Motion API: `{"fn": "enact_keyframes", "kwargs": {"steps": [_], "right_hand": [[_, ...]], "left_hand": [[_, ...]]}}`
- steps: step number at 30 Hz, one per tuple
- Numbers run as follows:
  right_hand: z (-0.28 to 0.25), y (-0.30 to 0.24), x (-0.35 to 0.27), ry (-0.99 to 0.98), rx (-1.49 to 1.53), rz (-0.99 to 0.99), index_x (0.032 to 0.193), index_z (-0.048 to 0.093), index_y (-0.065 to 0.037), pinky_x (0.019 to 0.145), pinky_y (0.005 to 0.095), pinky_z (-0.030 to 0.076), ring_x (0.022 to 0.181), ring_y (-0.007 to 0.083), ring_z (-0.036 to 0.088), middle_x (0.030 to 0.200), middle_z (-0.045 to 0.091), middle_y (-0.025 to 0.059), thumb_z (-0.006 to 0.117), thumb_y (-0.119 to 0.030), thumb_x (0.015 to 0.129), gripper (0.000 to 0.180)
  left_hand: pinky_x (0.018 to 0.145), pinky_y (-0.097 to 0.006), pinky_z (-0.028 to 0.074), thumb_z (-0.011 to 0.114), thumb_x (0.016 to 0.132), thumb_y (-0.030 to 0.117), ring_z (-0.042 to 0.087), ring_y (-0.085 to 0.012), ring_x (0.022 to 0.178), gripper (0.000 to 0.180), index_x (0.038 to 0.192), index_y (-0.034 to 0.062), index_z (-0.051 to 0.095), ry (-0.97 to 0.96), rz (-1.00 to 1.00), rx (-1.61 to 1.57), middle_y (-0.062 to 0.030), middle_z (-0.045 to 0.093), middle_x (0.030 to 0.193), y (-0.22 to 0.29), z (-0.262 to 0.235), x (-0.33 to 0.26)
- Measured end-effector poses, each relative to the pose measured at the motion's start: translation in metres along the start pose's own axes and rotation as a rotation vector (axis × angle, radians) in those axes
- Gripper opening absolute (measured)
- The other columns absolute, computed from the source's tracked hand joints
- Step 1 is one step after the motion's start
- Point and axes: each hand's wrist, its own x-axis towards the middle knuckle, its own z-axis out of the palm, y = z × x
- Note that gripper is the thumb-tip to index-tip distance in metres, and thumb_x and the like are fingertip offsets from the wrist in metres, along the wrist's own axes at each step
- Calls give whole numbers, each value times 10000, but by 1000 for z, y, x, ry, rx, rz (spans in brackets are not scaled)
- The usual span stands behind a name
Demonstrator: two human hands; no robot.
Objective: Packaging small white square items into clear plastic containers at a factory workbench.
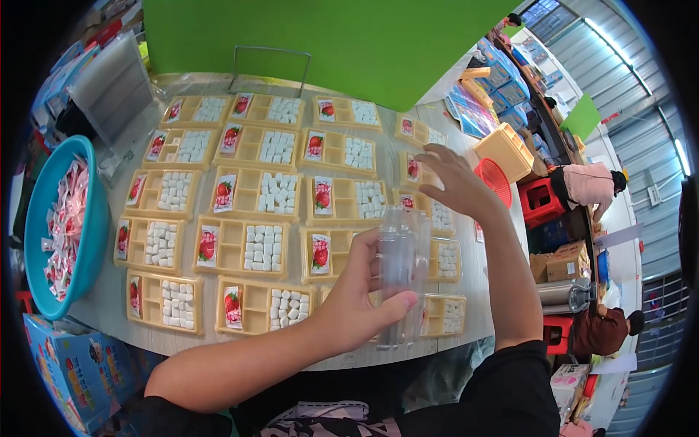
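Left hand (358, 295) raised, fingers curled in a grip, right hand (453, 177) lifted, open, fingers spread

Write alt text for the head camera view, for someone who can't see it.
The person's left hand grips a stack of clear plastic lids above a table lined with yellow compartment trays, each holding white cubes and a strawberry sachet. The right hand hovers open over the right-hand trays; a teal basin of sachets sits at left.
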Motion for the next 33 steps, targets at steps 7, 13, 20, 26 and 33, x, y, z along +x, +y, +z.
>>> {"fn": "enact_keyframes", "kwargs": {"steps": [7, 13, 20, 26, 33], "right_hand": [[-40, -115, -81, 209, 714, 33, 1248, 498, 50, 910, 341, 426, 1028, 223, 557, 1113, 564, 139, 577, -362, 901, 544], [-6, -164, -108, 283, 1054, 196, 1352, 383, 49, 962, 363, 448, 1087, 231, 580, 1162, 563, 161, 655, -194, 879, 597], [12, -171, -122, 394, 1349, 345, 1296, 429, 55, 907, 324, 474, 1033, 178, 592, 1127, 595, 140, 615, -145, 912, 472], [13, -171, -120, 431, 1218, 291, 1209, 507, 53, 782, 262, 506, 856, 133, 629, 947, 645, 99, 589, -92, 925, 329], [13, -170, -120, 439, 1277, 305, 1199, 535, 39, 758, 252, 511, 818, 109, 618, 897, 624, 76, 612, -108, 918, 327]], "left_hand": [[974, -407, 402, 773, 768, 197, 477, -232, 1163, 842, 1383, 37, 220, 87, 114, 140, -145, 428, 1284, -8, -6, 5], [951, -387, 401, 816, 725, 198, 470, -230, 1120, 887, 1377, 16, 241, 75, 330, 397, -143, 433, 1229, -16, -4, 5], [932, -356, 404, 862, 678, 187, 467, -219, 1067, 922, 1364, 3, 275, 140, 397, 695, -139, 416, 1222, -12, -4, 5], [932, -360, 401, 882, 654, 202, 463, -217, 1064, 958, 1364, 3, 271, 151, 393, 673, -135, 403, 1241, -20, -6, 4], [966, -377, 381, 856, 688, 184, 451, -228, 1121, 940, 1375, 0, 241, 145, 320, 615, -145, 384, 1256, -18, -2, 3]]}}
